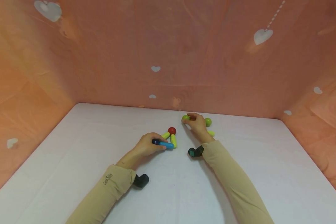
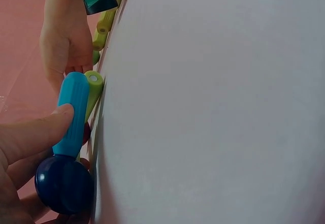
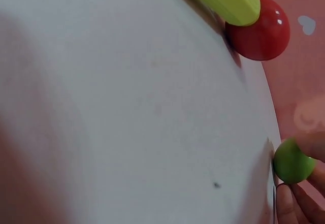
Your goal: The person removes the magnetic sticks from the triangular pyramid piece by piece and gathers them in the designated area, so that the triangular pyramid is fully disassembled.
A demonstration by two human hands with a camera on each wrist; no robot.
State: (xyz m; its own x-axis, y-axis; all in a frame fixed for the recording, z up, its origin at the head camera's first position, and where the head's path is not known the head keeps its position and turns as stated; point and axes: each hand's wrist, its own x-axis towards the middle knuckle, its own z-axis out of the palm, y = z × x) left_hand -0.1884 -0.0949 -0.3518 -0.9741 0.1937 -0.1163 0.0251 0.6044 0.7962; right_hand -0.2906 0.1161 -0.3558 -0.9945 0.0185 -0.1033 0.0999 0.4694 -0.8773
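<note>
My left hand [image 1: 156, 145] grips a light blue rod [image 1: 168, 145] with a dark blue ball [image 1: 156, 142] on its near end. In the left wrist view the thumb [image 2: 35, 132] presses on the blue rod [image 2: 73, 112] and fingers curl round the dark blue ball [image 2: 63, 183]. The rod's far end touches a yellow-green rod [image 1: 173, 141]. This rod and another yellow-green rod [image 1: 165, 135] meet at a red ball [image 1: 172, 130]. My right hand [image 1: 191, 121] pinches a green ball [image 1: 185, 118], and the right wrist view shows fingertips [image 3: 304, 198] at that green ball [image 3: 292, 162].
A second green ball [image 1: 208, 122] and a yellow-green rod [image 1: 211, 133] lie just right of my right hand. All rest on a white table [image 1: 72, 161] enclosed by orange cloth walls [image 1: 114, 62] with white hearts. Black wrist cameras [image 1: 141, 180] sit under both sleeves.
</note>
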